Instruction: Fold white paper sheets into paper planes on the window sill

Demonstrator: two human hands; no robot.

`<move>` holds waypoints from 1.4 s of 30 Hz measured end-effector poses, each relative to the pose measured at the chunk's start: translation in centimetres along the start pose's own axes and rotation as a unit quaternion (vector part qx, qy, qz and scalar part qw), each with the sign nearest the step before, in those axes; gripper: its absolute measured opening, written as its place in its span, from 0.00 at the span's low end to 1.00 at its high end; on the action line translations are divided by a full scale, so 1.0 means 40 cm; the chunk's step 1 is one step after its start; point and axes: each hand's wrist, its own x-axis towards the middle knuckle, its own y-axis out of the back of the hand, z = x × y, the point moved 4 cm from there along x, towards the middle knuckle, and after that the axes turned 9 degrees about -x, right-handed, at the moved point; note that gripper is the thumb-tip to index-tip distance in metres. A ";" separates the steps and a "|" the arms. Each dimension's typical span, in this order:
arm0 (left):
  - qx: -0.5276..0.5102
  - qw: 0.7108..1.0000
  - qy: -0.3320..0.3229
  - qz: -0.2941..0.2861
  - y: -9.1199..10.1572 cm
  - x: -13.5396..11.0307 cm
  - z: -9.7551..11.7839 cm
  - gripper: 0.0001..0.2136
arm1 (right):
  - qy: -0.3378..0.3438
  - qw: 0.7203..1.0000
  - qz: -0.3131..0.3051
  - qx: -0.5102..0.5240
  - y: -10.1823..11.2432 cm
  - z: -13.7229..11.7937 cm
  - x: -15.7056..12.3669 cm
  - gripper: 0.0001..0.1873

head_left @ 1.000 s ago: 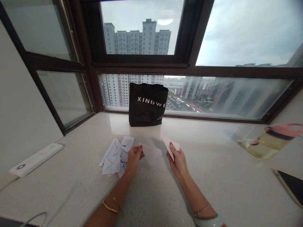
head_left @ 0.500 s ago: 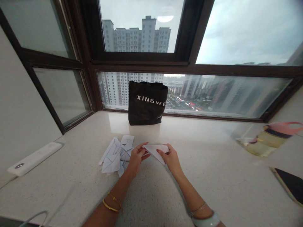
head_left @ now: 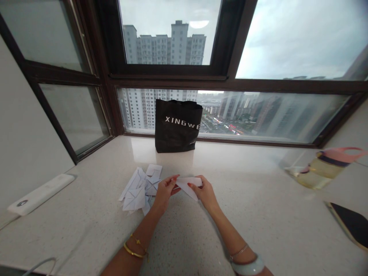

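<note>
Head view: the folded white paper piece (head_left: 188, 182) sits just above the pale speckled stone counter (head_left: 258, 214), stretched between both hands in front of the person; the left hand (head_left: 164, 191) pinches its left tip between thumb and fingertips, grip closed on the paper; the right hand (head_left: 204, 193) clamps the right end, thumb on top and fingers beneath, so that the paper's pointed lower edge slants down toward the right palm; the nails on both hands are painted red. Just left of the left hand, touching or nearly touching it, a loose heap of folded white paper shapes (head_left: 138, 189) lies flat on the counter.

Behind the hands, against the dark window frame (head_left: 172, 78), stands an upright black paper bag (head_left: 176, 126); white capital letters on it read "XINGWE", the rest of the word turning out of sight round the bag's edge. A white power strip (head_left: 40, 193) lies far left by the wall; its round mark is too small to read. At far right a blurred clear bottle with a pink lid (head_left: 324, 168) holds yellowish liquid; near it a dark flat phone (head_left: 349, 224) rests on the counter. A gold bangle (head_left: 133, 251) circles the left wrist; a pale bracelet (head_left: 248, 265) circles the right.
</note>
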 end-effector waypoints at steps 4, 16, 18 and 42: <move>0.011 1.000 -0.014 0.000 0.001 0.001 0.001 0.17 | -0.010 1.000 0.003 0.004 -0.005 0.011 0.004 0.13; 0.003 1.000 -0.003 -0.005 0.004 0.005 0.002 0.20 | -0.171 0.913 -0.123 0.350 -0.051 0.033 -0.015 0.17; 0.036 0.999 -0.005 -0.013 0.005 0.016 0.000 0.22 | -0.181 0.902 -0.112 0.376 -0.052 0.034 -0.017 0.16; 0.573 0.798 -0.089 0.167 0.256 0.019 0.344 0.10 | -0.180 0.916 -0.077 0.350 -0.057 0.064 -0.003 0.15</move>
